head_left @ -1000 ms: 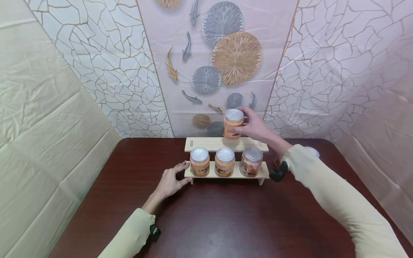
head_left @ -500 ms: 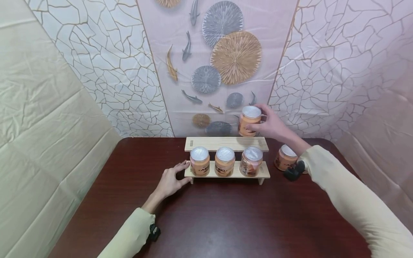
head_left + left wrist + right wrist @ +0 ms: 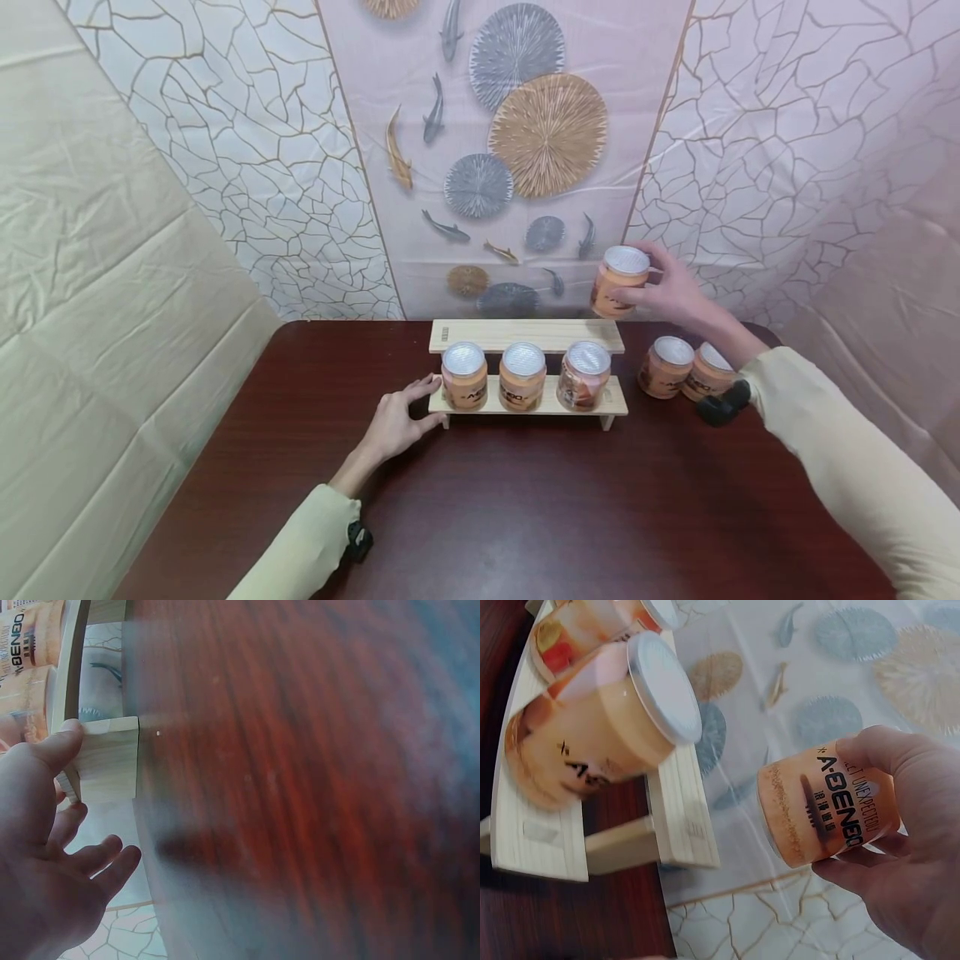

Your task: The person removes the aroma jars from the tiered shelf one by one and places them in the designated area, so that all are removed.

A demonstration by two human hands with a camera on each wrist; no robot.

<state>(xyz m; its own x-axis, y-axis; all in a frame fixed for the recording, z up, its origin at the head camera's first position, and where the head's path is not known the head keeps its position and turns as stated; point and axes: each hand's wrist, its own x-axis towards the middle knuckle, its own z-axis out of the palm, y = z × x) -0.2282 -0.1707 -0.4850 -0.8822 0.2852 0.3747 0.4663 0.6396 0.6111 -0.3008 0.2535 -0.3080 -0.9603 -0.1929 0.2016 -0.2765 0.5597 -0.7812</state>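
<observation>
My right hand (image 3: 671, 287) grips an orange-labelled jar (image 3: 617, 292) with a silvery lid, held in the air above the right end of the two-tier wooden rack (image 3: 495, 335). Thumb and fingers wrap the jar's side; in the right wrist view its lettered label (image 3: 832, 799) faces the camera. My left hand (image 3: 392, 423) pinches the left end of the rack's lower shelf. The left wrist view has the thumb (image 3: 66, 742) on the shelf edge beside the rack's leg (image 3: 109, 761). Three similar jars stand upright in a row on the lower shelf, the middle jar (image 3: 522, 387) among them.
Two more jars stand close together on the dark table right of the rack: a nearer-left jar (image 3: 663, 377) and another jar (image 3: 707, 383), partly behind the right wrist. A patterned cloth backdrop (image 3: 480, 242) rises behind the table (image 3: 480, 508), with pale cloth on both sides.
My right hand has lifted the jar from over the upper shelf's middle and carried it right. Both table jars have come into view from behind the arm. My left hand stays put.
</observation>
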